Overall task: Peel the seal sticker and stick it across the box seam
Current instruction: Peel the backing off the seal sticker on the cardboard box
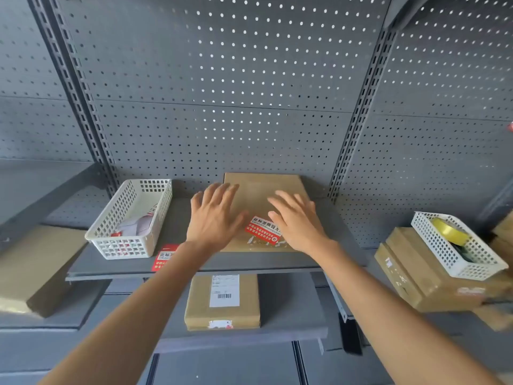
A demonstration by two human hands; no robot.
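A flat brown cardboard box (263,187) lies on the grey shelf (194,265). A red seal sticker with white print (263,230) is stuck on the box near its front edge. My left hand (215,215) rests flat on the box's left side, fingers spread, holding nothing. My right hand (295,218) lies flat on the box just right of the sticker, fingers apart and empty. Another red sticker (163,257) lies on the shelf by my left forearm, partly hidden by it.
A white perforated basket (111,240) with sticker sheets stands left of the box. Another taped box (222,301) lies on the lower shelf. At right, a white basket (433,240) with yellow tape sits on stacked cartons (416,279). A carton (36,268) lies at left. Pegboard (222,107) stands behind.
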